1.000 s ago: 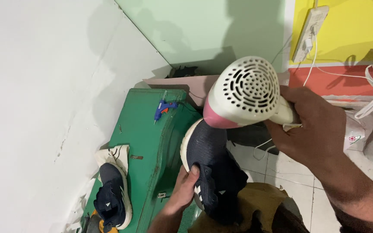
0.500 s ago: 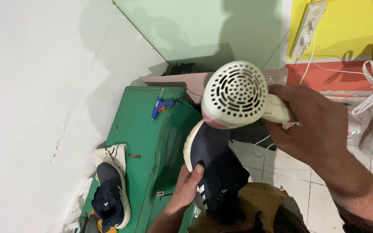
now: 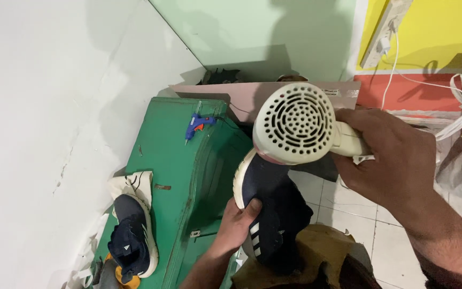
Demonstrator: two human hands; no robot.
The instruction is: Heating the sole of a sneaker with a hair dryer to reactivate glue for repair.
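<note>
- My right hand (image 3: 397, 160) is wrapped shut around the handle of a cream-coloured hair dryer (image 3: 298, 126); I see its round perforated rear grille facing the camera, with the barrel pointing away and down.
- My left hand (image 3: 236, 225) is closed on a dark navy sneaker (image 3: 271, 214), thumb lying over the upper near the collar, fingers hidden behind it.
- The sneaker has a white sole edge and white stripes on its side; it is held tilted, toe end up, and that toe end sits right under the dryer's pinkish front rim, touching or nearly so; I cannot tell which.
- Both dryer and sneaker hang in the air between the green wooden desk (image 3: 172, 160) on my left and the white tiled floor (image 3: 348, 208) below.
- On the desk top, a small blue glue gun (image 3: 198, 124) lies near the far edge, well apart from my hands.
- A second navy sneaker (image 3: 132, 235) lies on the near left part of the desk, sole side toward the white wall (image 3: 44, 107), with a scrap of white cloth (image 3: 135, 184) just beyond it.
- A white power strip (image 3: 383, 35) is mounted on the yellow wall at upper right, with white cords running down from it.
</note>
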